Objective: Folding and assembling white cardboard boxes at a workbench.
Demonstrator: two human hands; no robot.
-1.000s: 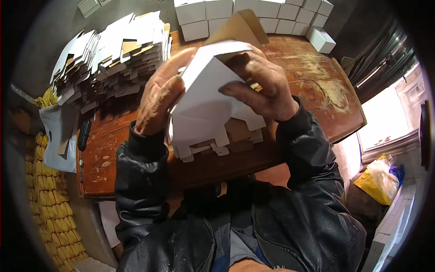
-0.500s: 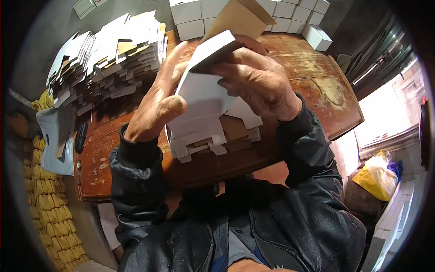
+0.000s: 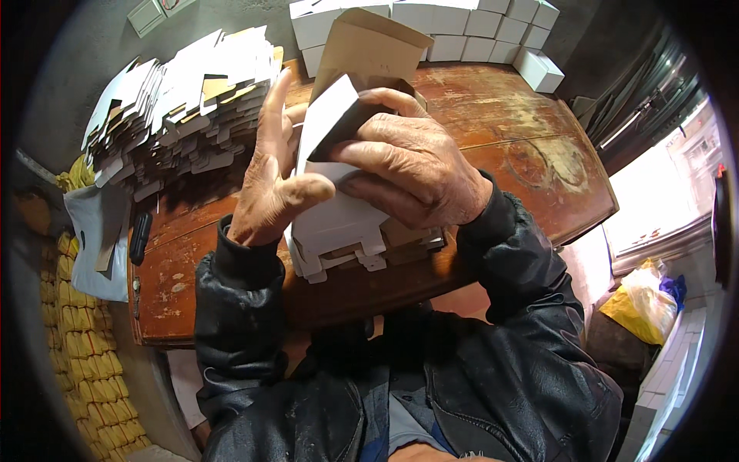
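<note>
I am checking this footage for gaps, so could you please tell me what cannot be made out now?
All in the head view:
- Inside of the held carton: hidden by its walls and the right hand.
- Some fingertips of the left hand: behind the carton, so their contact is unclear.
- Flat cardboard pieces below: partly covered by the right hand.
- Stacked white boxes: top partly cut off by the upper edge.

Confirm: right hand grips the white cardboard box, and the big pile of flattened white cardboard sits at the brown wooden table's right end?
Wrong end: the head view shows the big pile at the left end of the table. The right hand grips the box.
</note>
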